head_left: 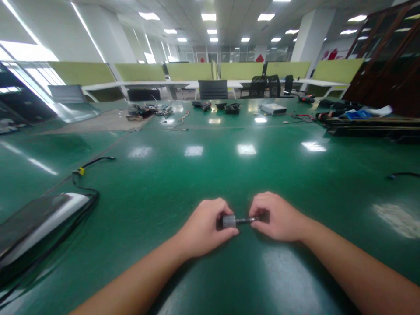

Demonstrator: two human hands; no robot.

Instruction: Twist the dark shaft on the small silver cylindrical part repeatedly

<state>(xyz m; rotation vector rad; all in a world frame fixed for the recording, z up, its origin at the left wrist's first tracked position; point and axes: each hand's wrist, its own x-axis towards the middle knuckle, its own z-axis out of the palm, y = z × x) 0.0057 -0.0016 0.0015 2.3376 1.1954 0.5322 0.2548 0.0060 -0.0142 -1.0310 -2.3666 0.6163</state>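
Between my hands, just above or on the green table (210, 175), lies a small metal cylinder (229, 221) with a thin dark shaft (244, 220) pointing right. My left hand (205, 227) is closed round the cylinder, thumb below and fingers above. The far end of the shaft is pinched between the thumb and fingers of my right hand (277, 217). Part of the cylinder's left end and the shaft's right tip are hidden by my fingers.
A dark, white-edged device (42, 218) with black cables (93, 199) is at the left. Electronic parts (151, 110), a silver box (273, 109) and a dark stack (370, 127) stand farther back. A black cable end (402, 175) lies at the right.
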